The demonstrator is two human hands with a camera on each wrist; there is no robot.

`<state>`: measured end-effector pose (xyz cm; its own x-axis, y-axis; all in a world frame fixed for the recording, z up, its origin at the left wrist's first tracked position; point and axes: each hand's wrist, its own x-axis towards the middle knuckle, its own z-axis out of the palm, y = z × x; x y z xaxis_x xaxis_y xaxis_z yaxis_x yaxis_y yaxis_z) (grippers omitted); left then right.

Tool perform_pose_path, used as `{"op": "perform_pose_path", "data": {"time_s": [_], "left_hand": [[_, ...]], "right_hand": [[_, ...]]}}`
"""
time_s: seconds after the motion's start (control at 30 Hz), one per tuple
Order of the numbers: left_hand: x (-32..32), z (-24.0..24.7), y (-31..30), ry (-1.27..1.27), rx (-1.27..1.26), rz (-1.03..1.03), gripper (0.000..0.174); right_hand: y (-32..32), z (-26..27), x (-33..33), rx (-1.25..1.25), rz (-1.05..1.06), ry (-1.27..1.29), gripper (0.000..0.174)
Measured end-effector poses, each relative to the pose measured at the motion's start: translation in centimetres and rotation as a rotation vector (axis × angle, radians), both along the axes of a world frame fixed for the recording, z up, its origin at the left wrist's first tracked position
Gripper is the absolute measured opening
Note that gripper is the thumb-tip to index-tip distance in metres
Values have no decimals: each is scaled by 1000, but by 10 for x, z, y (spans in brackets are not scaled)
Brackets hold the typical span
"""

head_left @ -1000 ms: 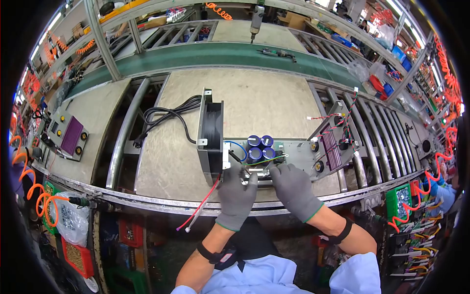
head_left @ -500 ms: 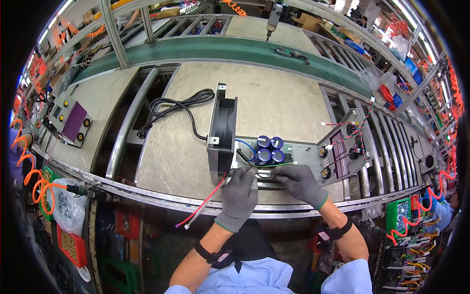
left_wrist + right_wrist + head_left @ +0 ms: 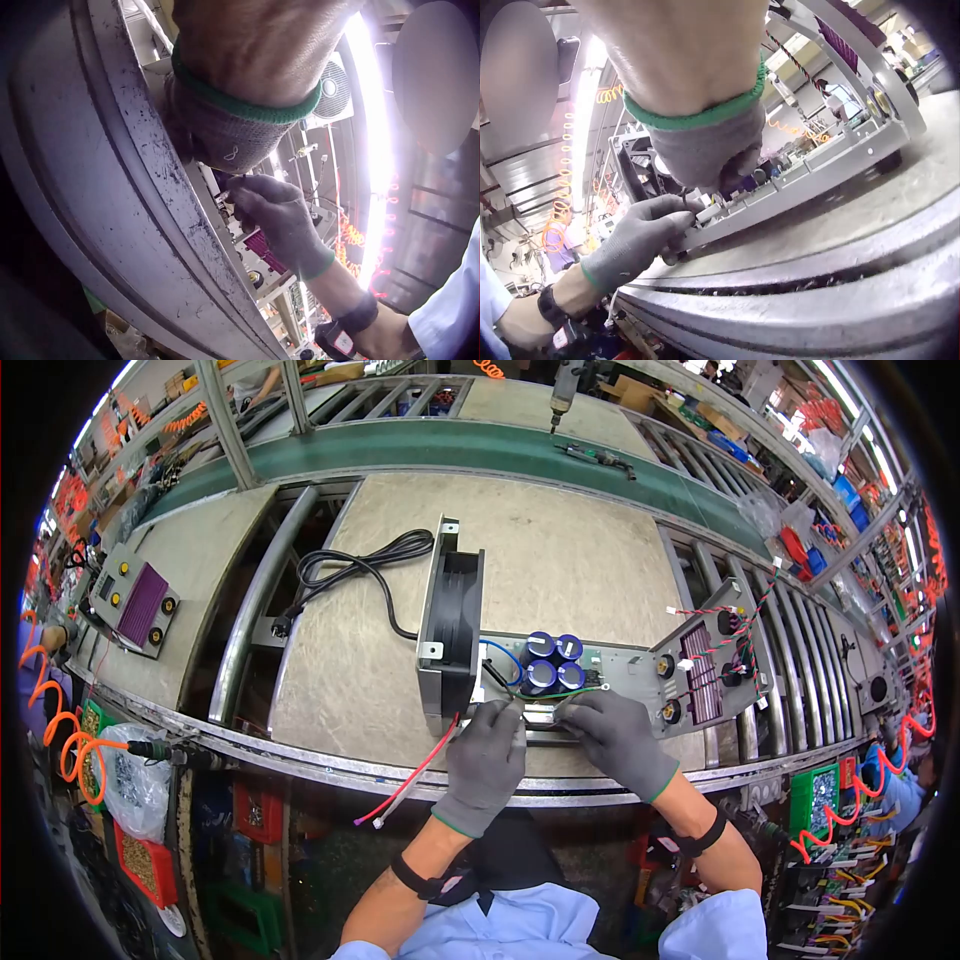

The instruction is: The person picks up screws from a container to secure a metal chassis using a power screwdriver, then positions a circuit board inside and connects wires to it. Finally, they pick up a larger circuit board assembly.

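In the head view, an open machine chassis [image 3: 628, 678] lies on the work board, with a black fan [image 3: 460, 615] at its left end and four blue capacitors [image 3: 541, 674] in the middle. At its front edge, my gloved left hand [image 3: 485, 755] pinches a thin dark wire beside the fan. My gloved right hand [image 3: 620, 740] has its fingers curled at the wire's other end; its fingertips are partly hidden. Between both hands shows a silver metal part [image 3: 538, 714]. A green wire [image 3: 575, 692] with a ring terminal runs just behind the right hand.
A purple-finned panel [image 3: 703, 690] with red-black wires stands at the chassis's right end. A coiled black power cord [image 3: 365, 555] lies behind the fan; red and white leads [image 3: 415, 775] hang over the front rail. Rollers [image 3: 790, 650] flank the board. Another machine [image 3: 133, 600] stands left.
The head view has shifted, so the bench appears further right than a second ago. Both hands stay at the chassis's front edge, the right fingers having drawn closer together.
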<state>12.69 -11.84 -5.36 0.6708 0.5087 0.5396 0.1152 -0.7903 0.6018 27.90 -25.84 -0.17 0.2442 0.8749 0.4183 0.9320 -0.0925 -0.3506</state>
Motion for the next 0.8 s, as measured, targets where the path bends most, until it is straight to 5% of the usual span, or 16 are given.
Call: {"op": "perform_pose_path", "data": {"time_s": [0.33,0.8], "left_hand": [[-4,-5,13,18,39,-13,25],[-5,-6,16,41,107,-29,32]], "right_hand": [[-2,-22,-15,34,-148,126,19],[8,-31,-16,32,-114,-91,14]]}}
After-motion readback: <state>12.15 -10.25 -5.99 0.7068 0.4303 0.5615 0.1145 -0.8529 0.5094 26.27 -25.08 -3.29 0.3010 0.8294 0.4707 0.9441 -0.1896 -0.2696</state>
